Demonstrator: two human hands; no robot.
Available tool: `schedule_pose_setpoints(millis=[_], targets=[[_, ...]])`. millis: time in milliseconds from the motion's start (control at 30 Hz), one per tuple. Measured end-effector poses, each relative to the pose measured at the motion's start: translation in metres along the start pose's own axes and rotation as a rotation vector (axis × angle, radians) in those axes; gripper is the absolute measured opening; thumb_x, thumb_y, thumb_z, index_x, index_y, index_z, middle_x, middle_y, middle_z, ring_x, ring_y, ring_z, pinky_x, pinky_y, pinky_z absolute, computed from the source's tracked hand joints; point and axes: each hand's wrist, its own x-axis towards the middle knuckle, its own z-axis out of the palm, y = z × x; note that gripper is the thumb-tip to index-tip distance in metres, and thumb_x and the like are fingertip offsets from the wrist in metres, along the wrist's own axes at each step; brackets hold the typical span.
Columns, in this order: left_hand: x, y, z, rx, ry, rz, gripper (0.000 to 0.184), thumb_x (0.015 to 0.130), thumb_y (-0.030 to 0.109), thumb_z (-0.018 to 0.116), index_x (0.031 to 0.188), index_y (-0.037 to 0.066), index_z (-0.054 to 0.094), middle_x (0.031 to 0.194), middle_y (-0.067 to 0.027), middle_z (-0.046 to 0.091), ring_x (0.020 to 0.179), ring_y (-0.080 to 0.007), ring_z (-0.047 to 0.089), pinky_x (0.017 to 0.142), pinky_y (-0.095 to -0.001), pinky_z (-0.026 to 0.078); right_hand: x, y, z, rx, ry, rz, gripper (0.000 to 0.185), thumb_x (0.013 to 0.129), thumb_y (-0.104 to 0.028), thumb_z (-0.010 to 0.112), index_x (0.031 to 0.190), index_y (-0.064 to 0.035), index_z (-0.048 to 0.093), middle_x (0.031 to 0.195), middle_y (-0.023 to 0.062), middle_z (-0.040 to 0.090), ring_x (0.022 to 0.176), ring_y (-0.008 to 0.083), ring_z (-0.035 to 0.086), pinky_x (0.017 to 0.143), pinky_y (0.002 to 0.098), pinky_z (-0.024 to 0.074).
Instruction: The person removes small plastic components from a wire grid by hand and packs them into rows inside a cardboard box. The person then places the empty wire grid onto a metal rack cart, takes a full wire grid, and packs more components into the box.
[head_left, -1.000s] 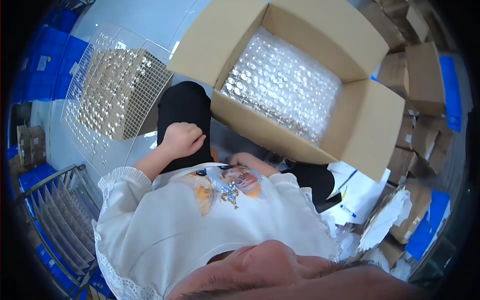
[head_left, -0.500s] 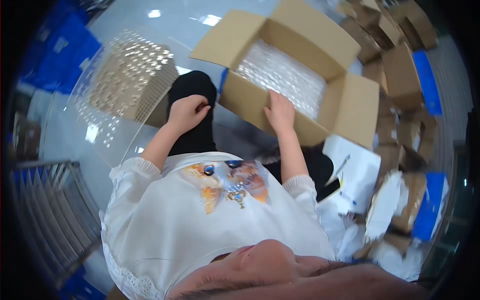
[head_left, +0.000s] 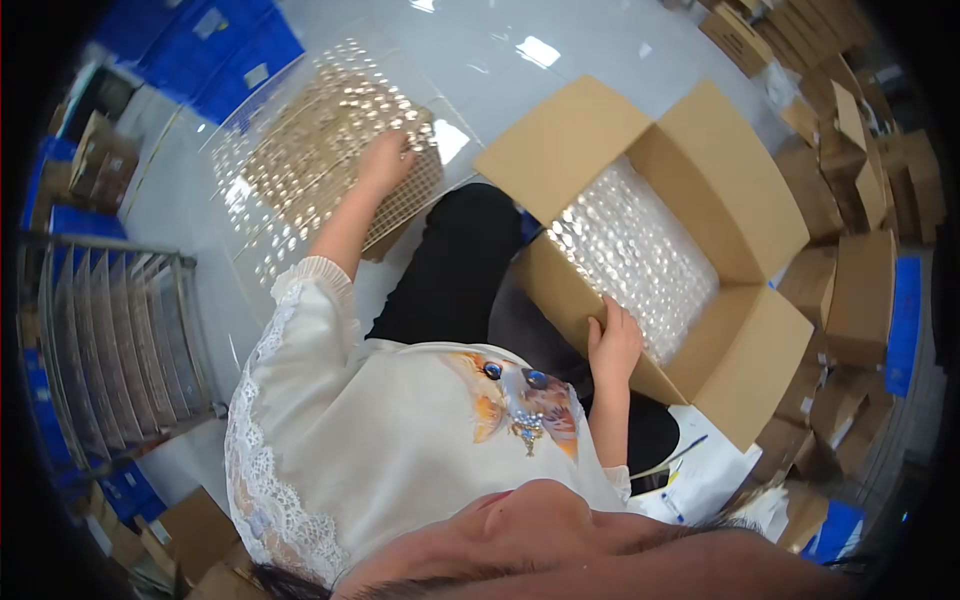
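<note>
An open cardboard box (head_left: 560, 285) stands in front of me to the right, its flaps folded out. Inside it lies clear plastic with rows of shiny round bumps (head_left: 640, 250). My right hand (head_left: 614, 345) grips the box's near rim, fingers over the edge. To the left, a clear sheet dotted with shiny round spots (head_left: 300, 150) lies over a brown carton. My left hand (head_left: 388, 163) is at this sheet's right part, fingers curled together; whatever is between them is hidden.
Blue crates (head_left: 225, 60) stand at the far left. A metal rack (head_left: 120, 345) with several shelves is on my left. Cardboard boxes (head_left: 870, 300) are piled along the right. White paper with a pen (head_left: 685, 455) lies beside my right leg.
My left hand has moved from above my knee out to the dotted sheet. My right hand stays on the box rim. The whole view has shifted and turned.
</note>
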Motion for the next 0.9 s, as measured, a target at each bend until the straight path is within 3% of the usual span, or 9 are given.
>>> schedule_pose_setpoints(millis=[67, 133, 167, 333, 600, 733, 833, 900], targets=[[0.024, 0.0, 0.02, 0.078, -0.102, -0.016, 0.025, 0.081, 0.022, 0.064, 0.097, 0.004, 0.066, 0.099, -0.0149, 0.066, 0.089, -0.0336, 0.063, 0.079, -0.0422, 0.05, -0.005, 0.014, -0.017, 0.176, -0.104, 0.071, 0.042, 0.075, -0.014, 0.07, 0.115, -0.0076, 0.06, 0.101, 0.0093, 0.064, 0.091, 0.0279, 0.06, 0.083, 0.0354, 0.0468], [0.043, 0.009, 0.023, 0.26, -0.365, -0.062, 0.034, 0.08, 0.021, 0.064, 0.108, 0.002, 0.062, 0.1, -0.0163, 0.064, 0.089, -0.035, 0.063, 0.075, -0.0441, 0.051, 0.011, 0.035, -0.031, 0.417, -0.21, 0.14, 0.034, 0.08, -0.017, 0.067, 0.111, -0.0053, 0.063, 0.104, 0.0091, 0.066, 0.094, 0.0265, 0.061, 0.083, 0.0334, 0.0477], [0.048, 0.014, 0.023, 0.257, -0.358, -0.01, 0.036, 0.08, 0.021, 0.064, 0.111, 0.003, 0.061, 0.099, -0.0163, 0.064, 0.089, -0.0352, 0.063, 0.075, -0.0442, 0.051, 0.024, 0.037, -0.044, 0.449, -0.218, 0.223, 0.033, 0.082, -0.019, 0.065, 0.112, -0.0048, 0.063, 0.106, 0.0085, 0.066, 0.095, 0.0256, 0.062, 0.083, 0.0325, 0.048], [0.061, -0.007, 0.032, 0.108, -0.379, 0.09, 0.034, 0.077, 0.015, 0.062, 0.109, 0.003, 0.062, 0.099, -0.0162, 0.064, 0.085, -0.035, 0.062, 0.075, -0.0428, 0.052, 0.083, 0.099, -0.02, 0.345, -0.187, 0.302, 0.035, 0.081, -0.02, 0.066, 0.113, -0.0072, 0.063, 0.107, 0.0093, 0.066, 0.095, 0.0254, 0.063, 0.083, 0.0329, 0.0489], [0.067, 0.0, 0.029, 0.317, -0.307, 0.092, 0.028, 0.078, 0.011, 0.065, 0.105, 0.002, 0.063, 0.092, -0.0126, 0.066, 0.08, -0.0283, 0.064, 0.071, -0.0385, 0.052, 0.137, 0.129, 0.045, -0.074, -0.207, 0.188, 0.03, 0.08, -0.019, 0.067, 0.106, -0.0071, 0.064, 0.105, 0.0087, 0.065, 0.092, 0.0276, 0.063, 0.081, 0.0374, 0.0504], [0.062, 0.028, 0.011, -0.461, -0.085, -0.355, 0.026, 0.083, 0.009, 0.06, 0.107, 0.002, 0.061, 0.093, -0.0101, 0.068, 0.075, -0.0193, 0.064, 0.066, -0.0295, 0.051, 0.145, 0.134, 0.059, -0.264, -0.399, 0.184, 0.036, 0.08, -0.02, 0.067, 0.115, -0.0111, 0.062, 0.114, 0.0064, 0.062, 0.098, 0.0281, 0.063, 0.081, 0.0379, 0.0504], [0.043, 0.127, -0.02, -1.043, -0.079, -0.389, 0.03, 0.088, 0.0, 0.052, 0.118, 0.003, 0.054, 0.101, -0.0126, 0.069, 0.072, -0.0139, 0.062, 0.061, -0.0189, 0.048, 0.148, 0.134, 0.057, -0.236, -0.422, 0.22, 0.036, 0.081, -0.019, 0.067, 0.115, -0.0125, 0.062, 0.11, 0.006, 0.063, 0.094, 0.0279, 0.063, 0.08, 0.0373, 0.0502], [0.026, 0.185, -0.028, -1.37, -0.364, -0.26, 0.034, 0.089, 0.0, 0.054, 0.122, 0.003, 0.049, 0.103, -0.0151, 0.068, 0.071, -0.0149, 0.063, 0.06, -0.0198, 0.049, 0.148, 0.135, 0.049, -0.221, -0.445, 0.251, 0.036, 0.081, -0.018, 0.067, 0.116, -0.0138, 0.061, 0.105, 0.0057, 0.063, 0.09, 0.0277, 0.063, 0.079, 0.0367, 0.05]])
